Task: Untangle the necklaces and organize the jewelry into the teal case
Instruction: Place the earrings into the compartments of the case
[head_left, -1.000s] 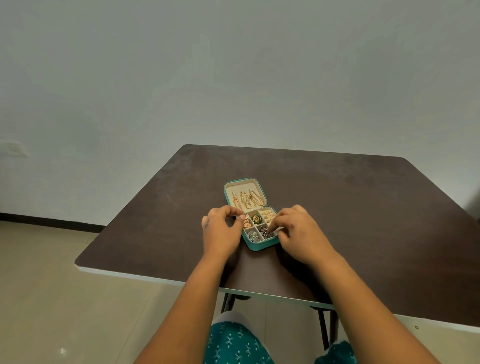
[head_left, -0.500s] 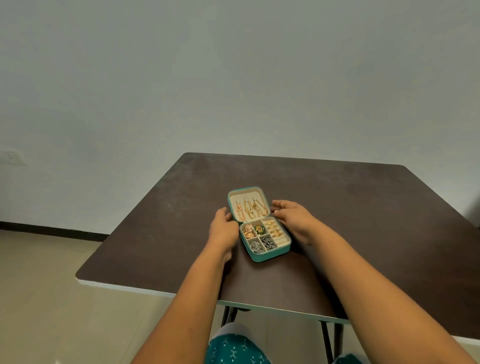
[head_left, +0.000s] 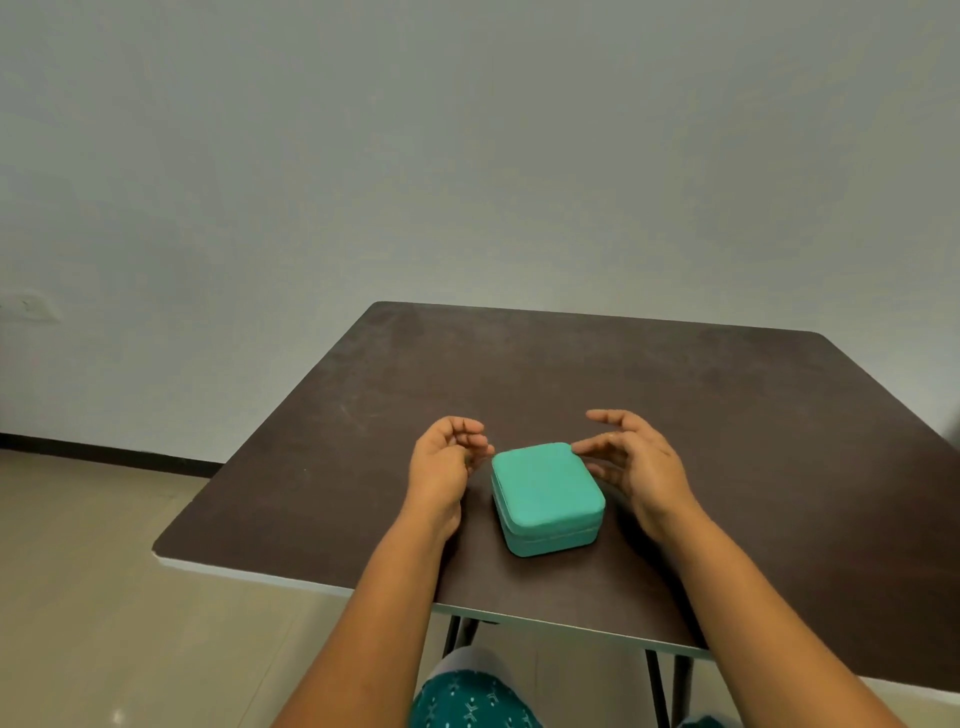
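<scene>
Two hands and one closed case make up the whole working scene. Largest item: dark brown worktop (head_left: 675, 415), square with rounded corners, set against a plain pale wall; pale floor tiles visible to the left.

Teal case (head_left: 548, 496) sits on the worktop near its front edge, between the hands, lid down flat on the base, seam line running round the side. No jewelry or necklaces visible outside it; contents cannot be checked with the lid shut. Judgement: sorting stage looks finished, and closing the case is done or nearly so; whether a zip or clasp is fastened cannot be told.

Right hand (head_left: 639, 467) hovers just beside the case's right far corner, fingers spread and loosely bent; one fingertip appears at or very near the lid corner, contact uncertain. Grip is slack, nothing held.

Left hand (head_left: 441, 462) just beside the case's left edge, not touching, fingers loosely curled inward, palm facing the case. Nothing held.

Judgement: both hands flank the case as if ready to steady, press or fasten it.
</scene>
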